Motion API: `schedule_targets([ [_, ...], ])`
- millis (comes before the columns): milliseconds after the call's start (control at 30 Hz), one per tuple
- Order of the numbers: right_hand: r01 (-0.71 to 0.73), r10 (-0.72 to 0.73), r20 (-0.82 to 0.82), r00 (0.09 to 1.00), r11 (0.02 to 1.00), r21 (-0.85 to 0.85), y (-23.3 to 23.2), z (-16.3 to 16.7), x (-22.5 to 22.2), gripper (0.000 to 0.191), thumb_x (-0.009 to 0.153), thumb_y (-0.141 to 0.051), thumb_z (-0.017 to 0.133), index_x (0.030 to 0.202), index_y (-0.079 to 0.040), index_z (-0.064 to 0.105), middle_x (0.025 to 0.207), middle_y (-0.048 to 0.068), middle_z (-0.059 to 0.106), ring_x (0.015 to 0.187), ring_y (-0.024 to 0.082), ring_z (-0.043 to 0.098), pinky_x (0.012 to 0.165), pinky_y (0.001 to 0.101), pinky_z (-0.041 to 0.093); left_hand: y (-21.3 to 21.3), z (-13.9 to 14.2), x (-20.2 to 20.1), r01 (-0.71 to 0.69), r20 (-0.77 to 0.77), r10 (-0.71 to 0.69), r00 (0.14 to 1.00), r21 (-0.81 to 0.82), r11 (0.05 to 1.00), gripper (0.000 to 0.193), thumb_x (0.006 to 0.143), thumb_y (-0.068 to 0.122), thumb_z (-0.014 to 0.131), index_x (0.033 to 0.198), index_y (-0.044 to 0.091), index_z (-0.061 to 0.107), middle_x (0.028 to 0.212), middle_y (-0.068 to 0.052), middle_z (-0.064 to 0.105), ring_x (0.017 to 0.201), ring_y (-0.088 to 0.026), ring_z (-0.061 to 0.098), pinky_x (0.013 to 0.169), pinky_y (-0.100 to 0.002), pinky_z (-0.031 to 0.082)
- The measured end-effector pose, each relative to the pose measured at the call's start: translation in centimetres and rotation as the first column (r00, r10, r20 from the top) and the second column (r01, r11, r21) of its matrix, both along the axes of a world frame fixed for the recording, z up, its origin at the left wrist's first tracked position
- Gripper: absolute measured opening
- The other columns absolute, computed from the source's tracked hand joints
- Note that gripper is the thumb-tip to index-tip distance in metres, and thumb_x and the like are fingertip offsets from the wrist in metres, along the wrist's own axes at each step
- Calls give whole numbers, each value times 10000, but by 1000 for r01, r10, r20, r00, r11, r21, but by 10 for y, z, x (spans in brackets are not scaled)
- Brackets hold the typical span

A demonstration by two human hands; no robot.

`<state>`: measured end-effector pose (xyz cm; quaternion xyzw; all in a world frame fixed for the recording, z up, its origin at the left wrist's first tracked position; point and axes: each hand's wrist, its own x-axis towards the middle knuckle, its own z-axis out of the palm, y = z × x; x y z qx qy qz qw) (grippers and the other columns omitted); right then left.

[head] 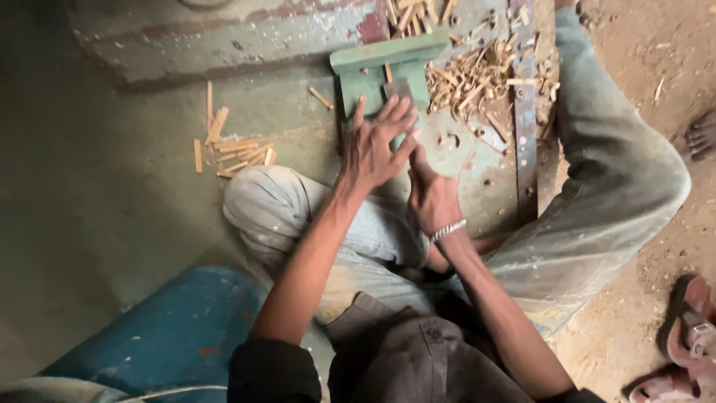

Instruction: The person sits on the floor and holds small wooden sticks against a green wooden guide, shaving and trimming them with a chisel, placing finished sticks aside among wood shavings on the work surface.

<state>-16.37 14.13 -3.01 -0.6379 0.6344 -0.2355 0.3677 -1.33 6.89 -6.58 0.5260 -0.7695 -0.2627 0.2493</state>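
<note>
I sit on the floor with knees bent. My left hand [379,143] lies flat with fingers spread over a small dark block [397,89] resting on a green wooden jig [388,63]. My right hand [431,195], a metal bracelet on its wrist, sits just below and to the right, fingers curled against the jig's lower edge; what it grips is hidden by the left hand. A heap of wood shavings and chips [477,82] lies to the right of the jig.
Short cut wooden sticks [235,149] lie scattered to the left. A rusty metal rail [524,112] runs vertically at the right. A blue drum [171,336] is at lower left. Sandals [686,336] and another person's toes [701,134] are at the right edge.
</note>
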Motion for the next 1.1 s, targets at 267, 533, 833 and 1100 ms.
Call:
schedule_targets([
  [267, 84, -84, 8, 996, 993, -84, -13, -36, 14, 426, 977, -60, 558, 1393, 32, 560, 873, 344, 630, 788, 510, 649, 670, 565, 506, -25, -8, 3, -20, 17, 20, 1000, 10, 1000, 409, 992, 373, 583, 1243, 93, 745, 1406, -134, 643, 1384, -293, 555, 1246, -593, 189],
  [533, 116, -111, 44, 993, 983, -140, -30, -50, 34, 305, 1001, -112, 561, 1298, -104, 630, 798, 272, 677, 675, 410, 672, 599, 498, 534, -37, -2, -4, -53, -31, 55, 998, 51, 997, 454, 1015, 390, 583, 1308, 59, 689, 1455, -161, 577, 1412, -338, 453, 1172, -593, 197],
  [833, 255, -486, 656, 578, 871, 421, 1, -2, -39, 520, 1044, -295, 525, 1556, -248, 453, 695, 11, 603, 403, 99, 539, 335, 265, 425, -32, 23, -3, -578, -243, 557, 794, -20, 816, 210, 853, 190, 742, 1038, 114, 805, 935, -121, 788, 865, -285, 783, 763, -362, 594],
  [1100, 356, -499, 644, 580, 866, 350, 40, -28, -63, 563, 1052, -267, 543, 1594, -185, 415, 705, 4, 590, 419, 82, 501, 368, 258, 426, -78, 3, -23, -643, -16, 655, 755, 172, 746, 113, 719, 176, 821, 806, 105, 841, 767, -86, 782, 714, -243, 753, 668, -338, 582],
])
